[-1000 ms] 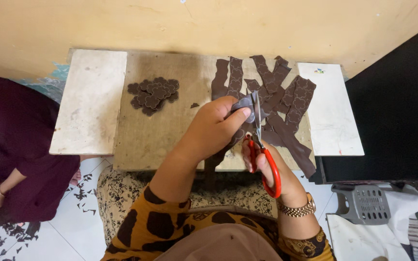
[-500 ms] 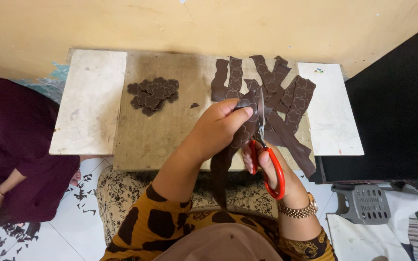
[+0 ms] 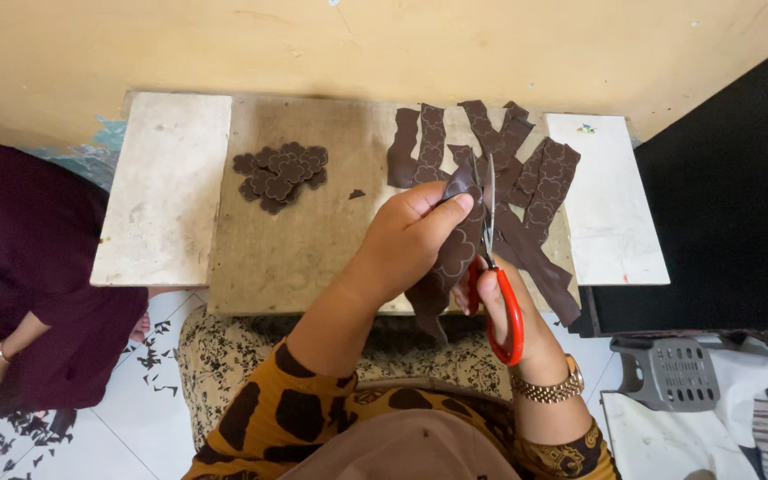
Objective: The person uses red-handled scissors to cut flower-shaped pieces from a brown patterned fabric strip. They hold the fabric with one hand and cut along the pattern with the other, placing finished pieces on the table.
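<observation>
My left hand (image 3: 406,240) pinches a dark brown strip (image 3: 451,258) stamped with flower outlines, held above the near edge of a low wooden board (image 3: 295,240). My right hand (image 3: 508,307) grips red-handled scissors (image 3: 500,284), their blades pointing away from me and closing along the strip's right edge. More brown strips (image 3: 526,178) lie fanned on the board's far right. A pile of cut brown flower shapes (image 3: 279,173) sits on the board's far left.
White slabs flank the board at left (image 3: 166,187) and right (image 3: 611,200). Another person in dark purple (image 3: 20,267) sits at left. Dark offcuts litter the tiled floor (image 3: 148,356). A grey plastic stool (image 3: 668,373) stands at right, a black panel (image 3: 731,196) beyond.
The strip has been fed further through the scissors, and my hands have shifted slightly while cutting. The piles on the board have not moved.
</observation>
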### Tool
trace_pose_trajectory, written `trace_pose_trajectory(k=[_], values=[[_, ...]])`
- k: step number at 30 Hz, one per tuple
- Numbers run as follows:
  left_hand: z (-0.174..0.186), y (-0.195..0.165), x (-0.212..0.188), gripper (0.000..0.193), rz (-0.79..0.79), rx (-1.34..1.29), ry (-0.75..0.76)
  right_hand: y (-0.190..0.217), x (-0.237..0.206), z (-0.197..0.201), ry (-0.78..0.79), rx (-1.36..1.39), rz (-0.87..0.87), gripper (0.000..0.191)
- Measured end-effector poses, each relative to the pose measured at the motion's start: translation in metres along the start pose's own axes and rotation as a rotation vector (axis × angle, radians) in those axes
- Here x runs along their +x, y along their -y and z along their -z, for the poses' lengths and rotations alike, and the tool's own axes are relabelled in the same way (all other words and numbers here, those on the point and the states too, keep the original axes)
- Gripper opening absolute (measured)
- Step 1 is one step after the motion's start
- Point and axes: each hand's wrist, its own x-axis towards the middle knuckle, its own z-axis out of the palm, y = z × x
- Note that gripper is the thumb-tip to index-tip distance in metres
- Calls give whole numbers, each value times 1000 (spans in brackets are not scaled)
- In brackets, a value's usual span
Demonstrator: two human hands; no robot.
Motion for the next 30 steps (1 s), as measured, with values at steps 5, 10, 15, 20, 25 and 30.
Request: trace_pose_trajectory(k=[5,10,15,20,25,30], values=[[-8,4,0,21,-37,-90,-21,-2,-2,1,-5,28,-4,69],[-15,12,0,20,-71,-117,-67,0,0,0,-96,-170,1,72],[-21,21,0,20,-92,-227,-64,1,2,-5,-56,-6,144,55],[-23,21,-4,20,-128,-207,-73,-4,1,-10,-183,-47,28,24],[-24,16,-5,19,-158,-122,-113,-2,3,-11,-167,-23,21,27],[-12,7,-6,24,-198,156,-133,-3,3,-3,-137,-96,20,57]])
